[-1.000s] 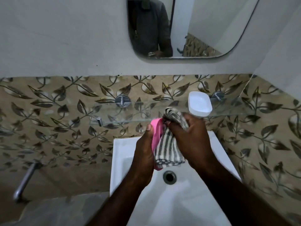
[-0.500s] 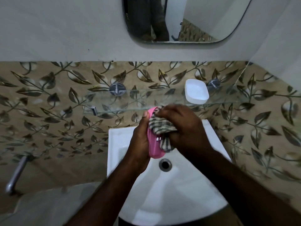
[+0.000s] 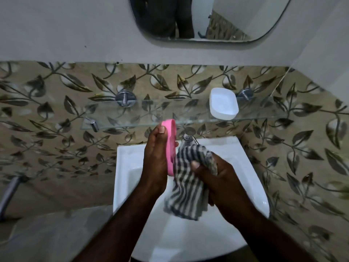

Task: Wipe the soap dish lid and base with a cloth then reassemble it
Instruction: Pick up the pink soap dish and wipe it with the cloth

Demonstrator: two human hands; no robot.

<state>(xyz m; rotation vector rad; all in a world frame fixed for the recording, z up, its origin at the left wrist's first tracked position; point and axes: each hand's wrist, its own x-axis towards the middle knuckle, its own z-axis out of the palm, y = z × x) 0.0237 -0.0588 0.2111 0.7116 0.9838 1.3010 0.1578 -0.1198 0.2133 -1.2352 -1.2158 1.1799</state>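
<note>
My left hand (image 3: 155, 157) grips the pink soap dish part (image 3: 171, 140) on edge above the sink, thumb at its top end. My right hand (image 3: 219, 178) holds a grey-and-white striped cloth (image 3: 187, 190) bunched against the lower end of the pink part; the cloth's loose end hangs down over the basin. The white soap dish part (image 3: 222, 105) lies on the glass shelf (image 3: 132, 116) at the right, apart from both hands.
A white sink (image 3: 124, 167) lies below my hands, with a chrome tap (image 3: 189, 138) at its back edge. Leaf-patterned tiles cover the wall, and a mirror (image 3: 207, 17) hangs above. A metal pipe (image 3: 9, 191) runs at the far left.
My right hand has slid the cloth down the pink part from its upper end to its lower end, and the cloth now hangs loose. The view has tilted downward.
</note>
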